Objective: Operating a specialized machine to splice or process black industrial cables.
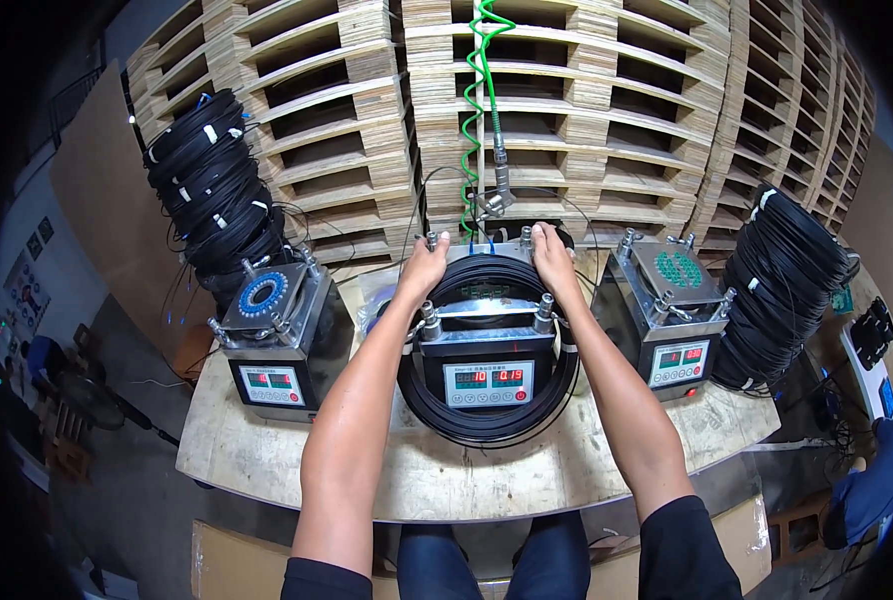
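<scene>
A coil of black cable (487, 432) hangs around the middle bench machine (489, 345), which has a lit red display and metal posts at its corners. At the machine's back left corner, my left hand (427, 265) is closed around a metal knob (433, 241). My right hand (554, 262) is curled at the back right corner. Its thumb lies against another metal knob (527, 237), and its other fingers are largely hidden. Both forearms pass over the sides of the coil. Two blue cable ends (482, 246) show between my hands, behind the coil.
Similar machines stand left (272, 330) with a blue ring top and right (672, 310) with green dots. Stacked black cable coils (212, 190) rise at the left, more coils (787, 285) at the right. A green spiral air hose (477, 110) hangs before wooden pallets (337, 120). The table edge (447, 518) curves near me.
</scene>
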Available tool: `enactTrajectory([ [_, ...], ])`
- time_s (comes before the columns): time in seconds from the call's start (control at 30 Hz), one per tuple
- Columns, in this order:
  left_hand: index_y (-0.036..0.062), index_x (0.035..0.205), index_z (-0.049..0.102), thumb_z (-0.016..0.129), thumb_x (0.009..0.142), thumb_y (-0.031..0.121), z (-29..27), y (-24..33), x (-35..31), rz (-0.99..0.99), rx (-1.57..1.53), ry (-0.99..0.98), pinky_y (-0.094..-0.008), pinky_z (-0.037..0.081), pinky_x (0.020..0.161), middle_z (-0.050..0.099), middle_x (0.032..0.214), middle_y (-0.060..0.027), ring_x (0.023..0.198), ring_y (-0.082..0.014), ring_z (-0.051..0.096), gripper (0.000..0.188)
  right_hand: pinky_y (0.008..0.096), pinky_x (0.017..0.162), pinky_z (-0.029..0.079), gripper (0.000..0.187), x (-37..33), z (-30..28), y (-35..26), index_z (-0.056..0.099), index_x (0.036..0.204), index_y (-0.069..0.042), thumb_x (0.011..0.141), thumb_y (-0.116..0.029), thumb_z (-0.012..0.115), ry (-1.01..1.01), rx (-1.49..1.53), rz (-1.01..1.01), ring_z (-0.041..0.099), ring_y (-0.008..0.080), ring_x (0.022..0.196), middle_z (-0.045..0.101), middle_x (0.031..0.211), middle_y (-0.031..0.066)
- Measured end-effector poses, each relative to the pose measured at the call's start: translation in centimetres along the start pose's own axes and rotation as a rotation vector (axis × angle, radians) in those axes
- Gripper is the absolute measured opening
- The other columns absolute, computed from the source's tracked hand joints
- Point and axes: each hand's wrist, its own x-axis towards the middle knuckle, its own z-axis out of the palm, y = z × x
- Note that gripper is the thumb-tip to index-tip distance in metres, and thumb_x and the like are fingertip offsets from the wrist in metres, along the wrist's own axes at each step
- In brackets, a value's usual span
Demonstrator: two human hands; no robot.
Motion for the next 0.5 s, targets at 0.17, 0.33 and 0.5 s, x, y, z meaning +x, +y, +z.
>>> enactTrajectory([
  [0.17, -0.0071, 0.15, 0.03, 0.042, 0.095, 0.069, -1.0, -0.2, 0.0, 0.023, -0.016, -0.12, -0.0407, 0.029, 0.116, 0.041, 0.149, -0.0306, 0.142, -0.0384, 0.038, 0.095, 0.0416, 0.1, 0.045, 0.056, 0.1, 0.4, -0.5, 0.052, 0.134, 0.002, 0.105, -0.044, 0.039, -0.062, 0.002, 0.029, 0.06, 0.0393, 0.118, 0.063, 0.123, 0.0271],
  [0.33, -0.0077, 0.144, 0.04, 0.042, 0.096, 0.067, -0.5, -0.7, 0.0, 0.086, -0.039, -0.015, -0.0439, 0.035, 0.112, 0.05, 0.139, -0.0344, 0.135, -0.0433, 0.046, 0.088, 0.0435, 0.1, 0.044, 0.061, 0.0, 0.2, -1.0, 0.053, 0.134, 0.002, 0.104, -0.049, 0.039, -0.069, -0.01, 0.128, 0.059, 0.0408, 0.119, 0.063, 0.123, 0.0281],
  [0.5, -0.0075, 0.143, 0.042, 0.037, 0.097, 0.069, -0.7, -1.7, 0.6, 0.059, -0.06, 0.023, -0.0435, 0.034, 0.113, 0.049, 0.142, -0.0324, 0.136, -0.0414, 0.045, 0.089, 0.0439, 0.102, 0.044, 0.064, 0.1, 0.0, -0.7, 0.057, 0.13, 0.002, 0.104, -0.052, 0.037, -0.089, -0.099, 0.19, 0.058, 0.0415, 0.12, 0.062, 0.124, 0.0286],
])
